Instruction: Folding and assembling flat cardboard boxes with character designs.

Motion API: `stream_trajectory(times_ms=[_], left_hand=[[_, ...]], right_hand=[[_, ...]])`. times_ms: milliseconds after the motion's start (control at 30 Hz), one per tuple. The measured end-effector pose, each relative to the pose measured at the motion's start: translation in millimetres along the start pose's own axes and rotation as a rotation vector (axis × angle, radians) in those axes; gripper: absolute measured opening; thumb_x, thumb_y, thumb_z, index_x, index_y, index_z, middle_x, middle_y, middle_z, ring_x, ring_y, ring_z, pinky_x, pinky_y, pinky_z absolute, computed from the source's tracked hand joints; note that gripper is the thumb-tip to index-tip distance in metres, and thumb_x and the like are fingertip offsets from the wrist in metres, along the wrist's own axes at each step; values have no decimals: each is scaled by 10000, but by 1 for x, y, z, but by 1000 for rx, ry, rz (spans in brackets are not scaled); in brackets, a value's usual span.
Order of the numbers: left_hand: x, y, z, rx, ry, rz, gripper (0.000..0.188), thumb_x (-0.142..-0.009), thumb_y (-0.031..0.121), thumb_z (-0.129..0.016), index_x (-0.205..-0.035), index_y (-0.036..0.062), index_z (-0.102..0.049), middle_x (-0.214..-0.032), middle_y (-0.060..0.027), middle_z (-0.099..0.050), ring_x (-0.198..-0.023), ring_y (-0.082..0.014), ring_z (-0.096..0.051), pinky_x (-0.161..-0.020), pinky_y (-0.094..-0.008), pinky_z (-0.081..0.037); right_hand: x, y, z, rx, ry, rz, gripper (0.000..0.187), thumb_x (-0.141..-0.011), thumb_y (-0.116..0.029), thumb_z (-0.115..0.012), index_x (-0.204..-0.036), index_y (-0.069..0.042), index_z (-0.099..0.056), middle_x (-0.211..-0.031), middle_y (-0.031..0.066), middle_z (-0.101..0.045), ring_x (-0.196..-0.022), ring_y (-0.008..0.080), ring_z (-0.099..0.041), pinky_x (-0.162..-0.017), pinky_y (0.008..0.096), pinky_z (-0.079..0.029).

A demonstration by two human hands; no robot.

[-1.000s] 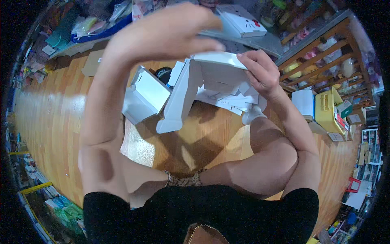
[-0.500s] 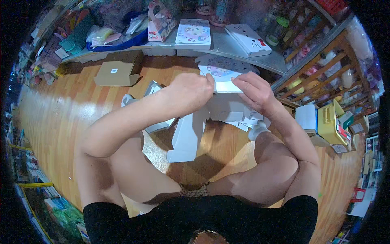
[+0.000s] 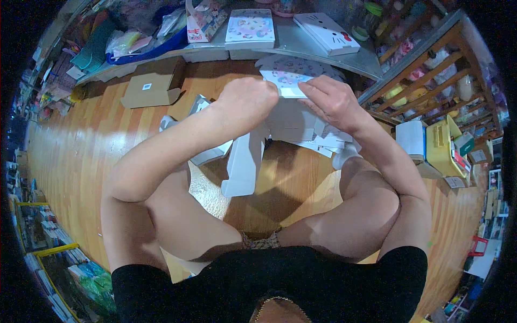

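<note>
A white cardboard box (image 3: pixel 291 72) with a printed pastel pattern stands partly folded in front of me, its plain white side turned my way. My left hand (image 3: pixel 250 99) is closed at the left end of its near upper edge, fingertips mostly hidden. At the right end, my right hand (image 3: pixel 329 99) grips the same edge, fingers over the top and thumb beneath. A narrow bright flap shows between the hands. Below my left wrist, a long white cardboard piece (image 3: pixel 243 167) lies on the floor. More white cardboard (image 3: pixel 212 153) sits beneath my left forearm.
A brown carton (image 3: pixel 148 86) rests on the wooden floor at the left. Ahead, a low grey shelf (image 3: pixel 301 46) bears a patterned flat box (image 3: pixel 250 29) and a white box (image 3: pixel 327 35). To the right are a slatted wooden rack (image 3: pixel 431 81) and a yellow bin (image 3: pixel 442 142).
The view has tilted, so the surroundings and my hands sit higher in the picture. The bright flap between my hands looks narrower. Both hands keep their hold on the box edge.
</note>
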State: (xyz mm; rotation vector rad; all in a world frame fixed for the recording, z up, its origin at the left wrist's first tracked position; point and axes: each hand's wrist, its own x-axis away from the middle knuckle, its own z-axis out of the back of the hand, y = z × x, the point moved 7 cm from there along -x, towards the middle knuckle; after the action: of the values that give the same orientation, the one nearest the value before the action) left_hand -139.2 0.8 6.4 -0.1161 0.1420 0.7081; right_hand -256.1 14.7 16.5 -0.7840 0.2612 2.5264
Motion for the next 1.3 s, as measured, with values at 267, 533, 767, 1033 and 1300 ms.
stream_trajectory(times_ms=[267, 533, 767, 1033, 1300], left_hand=[[-7, -6, -2, 36, -81, 18, 137, -747, 96, -537, -814, -10, -594, -701, -202, -606, -681, -344, -617, -617, -427, -502], [-11, -10, -5, 198, -154, -8, 217, -813, 190, -548, -937, 14, -519, -727, -216, -597, -702, -385, -588, -618, -474, -470], [-13, -11, -15, 134, -97, 16, 187, -809, 181, -529, -908, 22, -540, -731, -217, -600, -708, -381, -594, -622, -466, -481], [-16, -15, -17, 100, -95, 72, 182, -801, 178, -519, -920, 57, -584, -732, -212, -606, -707, -370, -601, -637, -464, -489], [-25, -21, -10, 72, -165, 101, 202, -807, 190, -524, -938, 50, -585, -735, -210, -602, -730, -367, -594, -670, -454, -474]], right_hand=[[2, 2, 1, 27, 8, 17, 267, -668, -55, -671, -907, 26, -585, -777, 131, -589, -697, 273, -594, -592, 344, -492], [-1, 2, 3, -64, 33, 53, 259, -683, -71, -662, -914, 20, -587, -769, 136, -579, -694, 282, -587, -586, 350, -486], [-7, 7, -2, -98, -30, -64, 184, -754, -178, -621, -861, -40, -563, -699, 106, -522, -674, 293, -561, -577, 391, -467], [-5, 6, -9, 27, -30, -34, 163, -756, -182, -619, -732, -46, -534, -676, 95, -555, -670, 289, -576, -562, 388, -477], [-17, 15, -10, -5, -50, 21, 154, -751, -138, -615, -722, -23, -516, -633, 111, -518, -607, 296, -544, -535, 381, -443]])
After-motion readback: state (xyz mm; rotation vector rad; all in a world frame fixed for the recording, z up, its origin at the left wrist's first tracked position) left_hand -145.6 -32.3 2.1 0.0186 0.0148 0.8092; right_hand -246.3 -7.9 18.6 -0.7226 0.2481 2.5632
